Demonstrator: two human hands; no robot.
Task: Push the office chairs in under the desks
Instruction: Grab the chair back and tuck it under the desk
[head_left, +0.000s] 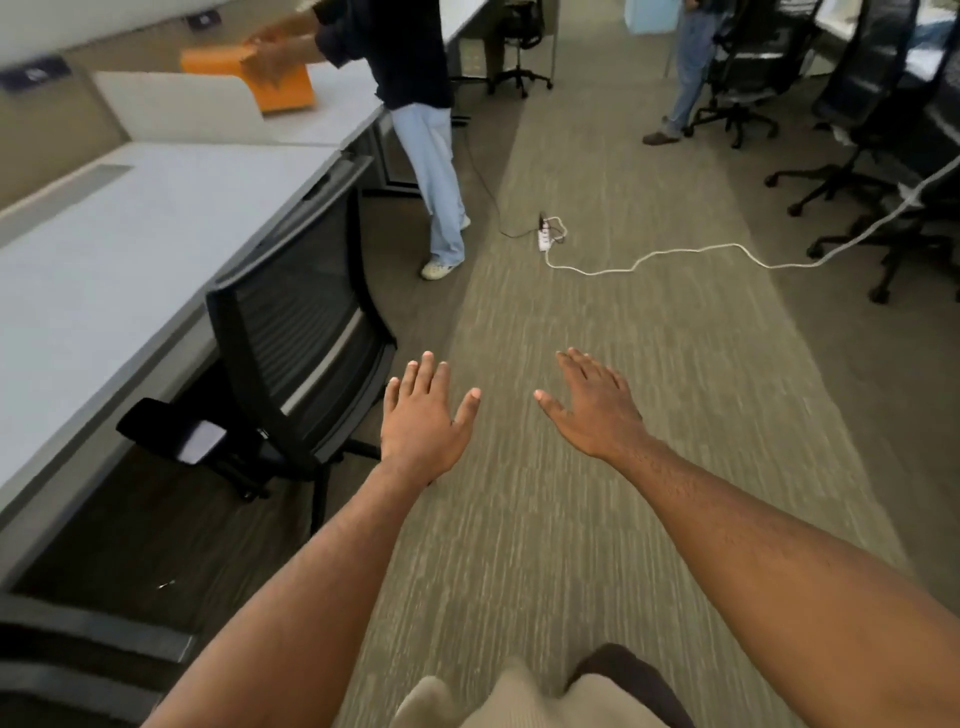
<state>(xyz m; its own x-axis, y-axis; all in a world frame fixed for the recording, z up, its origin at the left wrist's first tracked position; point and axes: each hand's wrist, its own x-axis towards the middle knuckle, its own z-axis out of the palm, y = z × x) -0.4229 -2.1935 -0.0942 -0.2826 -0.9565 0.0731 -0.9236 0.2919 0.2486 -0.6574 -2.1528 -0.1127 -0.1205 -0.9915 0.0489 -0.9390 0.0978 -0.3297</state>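
Both hands are empty and spread flat, palms down, over the striped grey-green carpet aisle (571, 467): left hand (423, 415) hangs just right of the near chair, not touching it as far as I can tell; right hand (595, 408) is out over bare carpet, fingers fanned, gripping nothing. The black mesh-back office chair w/ padded armrests (296, 332) at left looks done: its back sits right up against the edge of the long pale grey desk (104, 249), seat under the top, one armrest just below the desk edge. So that one's in, I'd say. What's left is on the far right: a row of black mesh office chairs (872, 124) standing out from the white desks there, wheel bases well into the floor area, approx 3 visible, the rest blurred. Another black chair (519, 47) at far centre stands near a desk end; can't tell if it's tucked. In the way: a white power strip (545, 236) and a white cable (675, 254) trailing across the carpet toward the right-hand chairs, a likely snag for castors. Two other people stand in the far area, one in light blue jeans (441, 171) handling an orange envelope (270, 78) at the left desk.
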